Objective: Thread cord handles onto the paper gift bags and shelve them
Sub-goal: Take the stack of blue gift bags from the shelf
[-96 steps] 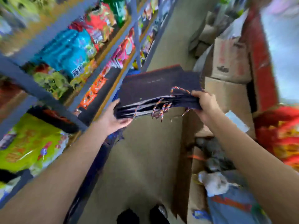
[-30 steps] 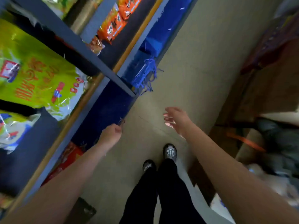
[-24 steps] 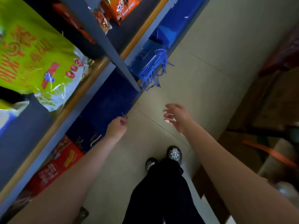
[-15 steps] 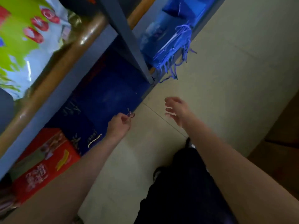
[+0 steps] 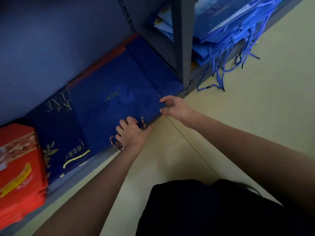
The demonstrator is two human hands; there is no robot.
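Low shelf (image 5: 105,156) at frame centre-left, seen from above. Dark blue gift bags (image 5: 117,103) lie flat there, stacked, long axis running from lower left up toward upper right, mouth edge facing me at shelf lip. My left hand (image 5: 132,133) presses on front edge, fingers curled at braided cord handles (image 5: 143,122); whether it grips, cannot tell. My right hand (image 5: 175,106) pinches stack's right front corner, fingers half spread. Both hands touch stack; my guess, next push goes up-left, deeper under shelf. Lighter blue bags (image 5: 226,28) upper right, beyond upright post (image 5: 182,40).
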